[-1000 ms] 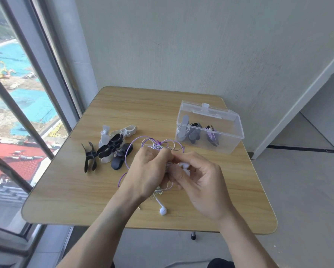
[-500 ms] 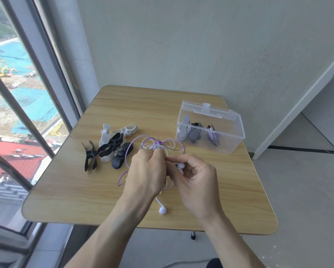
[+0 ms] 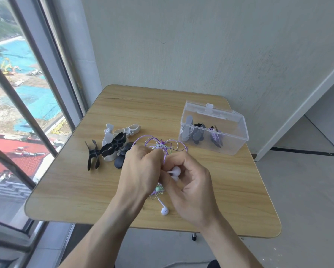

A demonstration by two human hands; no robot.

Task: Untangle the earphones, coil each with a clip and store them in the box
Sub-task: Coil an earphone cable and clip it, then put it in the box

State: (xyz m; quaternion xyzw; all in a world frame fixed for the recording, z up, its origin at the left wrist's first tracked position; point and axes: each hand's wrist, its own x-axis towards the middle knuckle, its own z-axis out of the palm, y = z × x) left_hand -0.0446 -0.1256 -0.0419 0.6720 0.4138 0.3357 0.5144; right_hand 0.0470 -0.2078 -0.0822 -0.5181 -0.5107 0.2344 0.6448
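Both hands grip tangled earphones point(image 3: 163, 149): left hand point(image 3: 141, 171) bunches cords, right hand point(image 3: 189, 182) pinches white bud point(image 3: 174, 170). Untangling step; next, draw one cord free.

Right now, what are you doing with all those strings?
A person is untangling earphones. Both hands, the left hand and the right hand, grip a knot of purple, white and green cords over the wooden table. One white earbud dangles below. Spare clips lie to the left, and the clear box already holds some coiled sets.
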